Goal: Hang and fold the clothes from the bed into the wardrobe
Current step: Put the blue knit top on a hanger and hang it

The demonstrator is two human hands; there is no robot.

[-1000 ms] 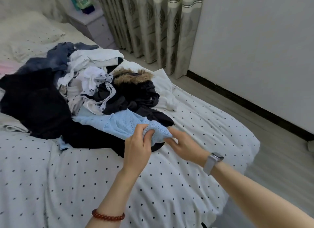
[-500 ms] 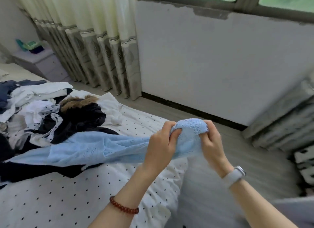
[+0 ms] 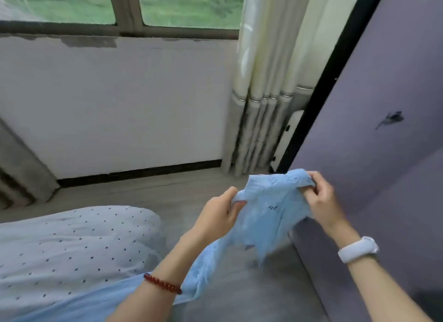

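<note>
I have left hand [image 3: 219, 212] and right hand [image 3: 320, 199] both clenched on blue top [image 3: 268, 209], raised beside wardrobe [image 3: 383, 101]. Tail trails back toward bed [image 3: 72, 240]. Not yet hung or folded.

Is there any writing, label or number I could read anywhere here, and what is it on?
No text can be read.
A small dark mark on the light blue lace garment is too blurred to read.
The white wristband shows no readable display.
</note>
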